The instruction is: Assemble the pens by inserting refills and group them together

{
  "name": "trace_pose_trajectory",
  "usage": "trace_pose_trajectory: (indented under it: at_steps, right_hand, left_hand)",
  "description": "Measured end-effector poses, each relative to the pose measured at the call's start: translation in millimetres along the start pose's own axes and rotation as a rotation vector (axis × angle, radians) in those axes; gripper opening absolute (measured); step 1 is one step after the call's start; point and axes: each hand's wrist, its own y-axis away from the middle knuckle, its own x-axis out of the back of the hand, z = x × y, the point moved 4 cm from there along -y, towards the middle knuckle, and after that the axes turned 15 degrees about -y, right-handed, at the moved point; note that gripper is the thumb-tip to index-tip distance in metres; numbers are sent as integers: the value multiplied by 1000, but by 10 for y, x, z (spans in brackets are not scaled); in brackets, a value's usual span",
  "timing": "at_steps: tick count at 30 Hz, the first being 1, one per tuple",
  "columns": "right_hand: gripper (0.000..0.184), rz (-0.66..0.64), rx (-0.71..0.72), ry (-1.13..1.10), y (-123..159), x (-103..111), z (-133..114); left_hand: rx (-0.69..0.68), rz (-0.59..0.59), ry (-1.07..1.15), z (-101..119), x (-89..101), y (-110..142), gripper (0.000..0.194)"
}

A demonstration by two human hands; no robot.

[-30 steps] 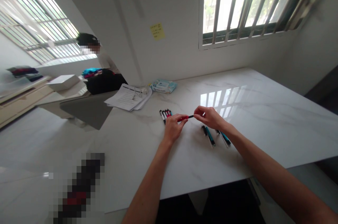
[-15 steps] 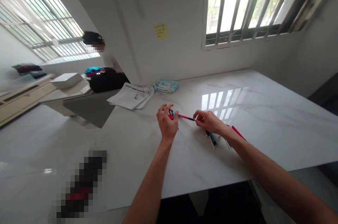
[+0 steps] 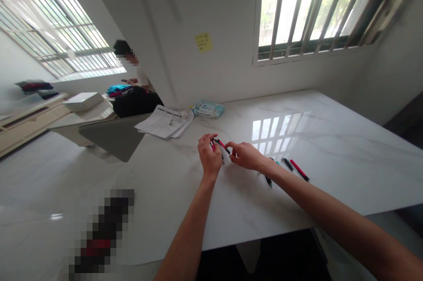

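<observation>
My left hand is curled around a small bunch of pens, red and dark, mostly hidden by the fingers. Between finger and thumb, my right hand pinches the near end of a red and black pen, whose far end reaches the bunch. Below my right wrist lie a few more pens, partly covered by the arm. Just right of that forearm, a red pen rests on the table beside a dark pen.
The white marbled table stands against the wall. Papers with glasses on top and a blue wipes packet lie at the back. A grey panel is at left, near a blurred dark object. Beyond it sits a person.
My right hand has moved left toward my left hand, bringing the red and black pen to the bunch. More of the pens on the table now show beside the right forearm.
</observation>
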Motion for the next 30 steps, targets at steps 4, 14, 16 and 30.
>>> trace_pose_trajectory:
  at_steps: [4,14,16,30]
  right_hand:
    - [44,-40,-2,72,-182,-116,-37]
    - [44,-71,40,-7,-53,173,97]
    - [49,-116,44,-31,55,413,171]
    - [87,-402,-113,75,498,550,423]
  left_hand:
    - [2,9,-9,-50,-25,-8,26]
    - [56,-67,8,-93,-81,14,25]
    - [41,-124,30,-50,-101,36,26]
    - [-285,-405,-234,136,-266,205,19]
